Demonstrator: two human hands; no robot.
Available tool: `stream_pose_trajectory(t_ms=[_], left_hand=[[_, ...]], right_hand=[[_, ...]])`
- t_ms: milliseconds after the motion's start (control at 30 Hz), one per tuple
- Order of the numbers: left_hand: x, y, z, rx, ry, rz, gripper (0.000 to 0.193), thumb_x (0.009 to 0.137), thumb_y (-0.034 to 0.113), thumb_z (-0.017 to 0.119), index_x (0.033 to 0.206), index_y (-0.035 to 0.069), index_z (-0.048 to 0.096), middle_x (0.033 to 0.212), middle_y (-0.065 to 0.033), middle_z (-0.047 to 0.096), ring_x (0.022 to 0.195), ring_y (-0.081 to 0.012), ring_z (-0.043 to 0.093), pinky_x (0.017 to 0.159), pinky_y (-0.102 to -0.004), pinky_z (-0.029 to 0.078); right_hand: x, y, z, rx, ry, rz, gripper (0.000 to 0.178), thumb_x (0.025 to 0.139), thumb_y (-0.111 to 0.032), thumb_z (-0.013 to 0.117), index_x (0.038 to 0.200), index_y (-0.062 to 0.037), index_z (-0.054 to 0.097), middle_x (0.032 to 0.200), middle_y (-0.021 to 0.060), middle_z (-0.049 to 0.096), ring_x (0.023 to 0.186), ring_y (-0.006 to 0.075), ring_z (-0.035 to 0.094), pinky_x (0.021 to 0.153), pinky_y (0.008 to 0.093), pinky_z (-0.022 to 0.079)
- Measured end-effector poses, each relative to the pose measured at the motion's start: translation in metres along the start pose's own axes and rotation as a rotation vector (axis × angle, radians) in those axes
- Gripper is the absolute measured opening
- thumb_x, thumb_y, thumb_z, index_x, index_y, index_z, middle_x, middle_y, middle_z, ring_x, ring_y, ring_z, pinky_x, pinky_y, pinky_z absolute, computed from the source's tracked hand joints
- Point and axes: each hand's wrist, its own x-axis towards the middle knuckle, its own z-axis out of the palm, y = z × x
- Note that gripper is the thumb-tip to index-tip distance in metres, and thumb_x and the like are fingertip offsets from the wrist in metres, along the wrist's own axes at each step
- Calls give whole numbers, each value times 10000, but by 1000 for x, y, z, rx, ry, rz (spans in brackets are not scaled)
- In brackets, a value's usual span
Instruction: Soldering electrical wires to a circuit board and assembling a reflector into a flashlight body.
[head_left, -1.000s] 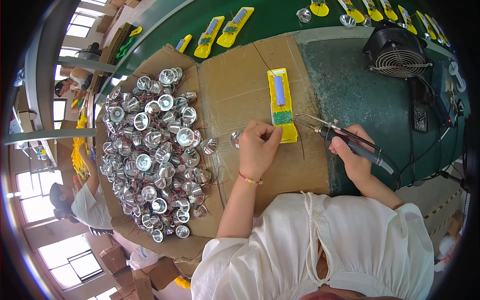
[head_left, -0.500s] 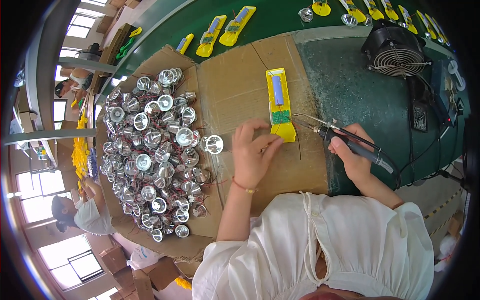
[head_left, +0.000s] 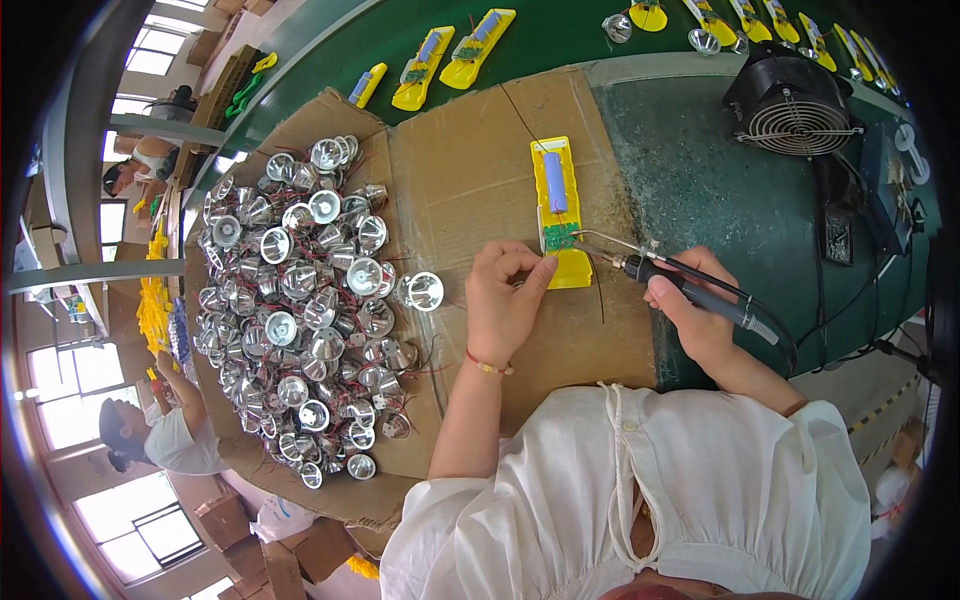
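Note:
A yellow plastic casing [head_left: 570, 270] lies on the cardboard in front of me. It carries a purple cylindrical battery [head_left: 557, 184] and a small green circuit board [head_left: 560, 236]. My right hand [head_left: 695, 310] grips a soldering iron [head_left: 690, 291] from the right, its bent tip at the board. My left hand [head_left: 507, 300] is closed in a pinch at the board's lower left edge. What its fingertips hold, if anything, is too small to make out. One silvery reflector cup [head_left: 425, 291] rests just left of that hand.
A cardboard tray [head_left: 400, 470] heaped with reflector cups [head_left: 326, 345] and red wires stands at left. More yellow casings [head_left: 425, 68] line the green bench's far side. A black fan [head_left: 795, 105] stands at far right. Two other people work at left.
My left fingers have drawn together into a pinch by the board. The soldering iron and my right hand have shifted slightly left, bringing the tip onto the board.

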Motion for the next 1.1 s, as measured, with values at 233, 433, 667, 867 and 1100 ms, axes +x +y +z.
stream_pose_trajectory(t_ms=[233, 433, 667, 867, 1100], left_hand=[[13, 5, -4, 206, -143, 16, 126, 715, 99, 685, 687, -17, 644, 733, -68, 564, 700, -155, 521, 632, -277, 417], [14, 8, -5, 232, -157, 19, 119, 700, 96, 688, 678, -13, 646, 708, -64, 559, 711, -166, 520, 646, -284, 414], [16, 7, -5, 237, -175, 25, 128, 693, 96, 692, 663, -14, 636, 713, -64, 557, 711, -164, 521, 644, -283, 414], [16, 6, -4, 221, -175, 18, 128, 696, 94, 690, 660, -15, 632, 718, -62, 555, 701, -156, 519, 640, -280, 414], [16, 5, -5, 189, -159, -13, 122, 669, 124, 685, 640, 15, 641, 697, -89, 579, 720, -230, 536, 675, -327, 433]], right_hand=[[6, 6, 8, 39, 2, 71, 145, 776, -93, 655, 850, -9, 563, 693, 28, 602, 618, 50, 545, 553, 192, 432], [7, 2, 8, 27, 14, 85, 149, 779, -102, 657, 845, -11, 561, 693, 37, 611, 618, 57, 552, 562, 198, 439], [8, 6, 8, 11, 1, 98, 147, 773, -103, 660, 832, -11, 562, 685, 35, 609, 615, 53, 550, 558, 195, 437], [6, 1, 6, -157, -26, -49, 143, 769, -96, 662, 835, -10, 568, 656, 22, 590, 572, 55, 523, 518, 206, 413], [0, -13, -9, -252, -37, -118, 184, 798, -97, 626, 892, 21, 522, 726, 80, 611, 641, 111, 569, 603, 235, 458]])
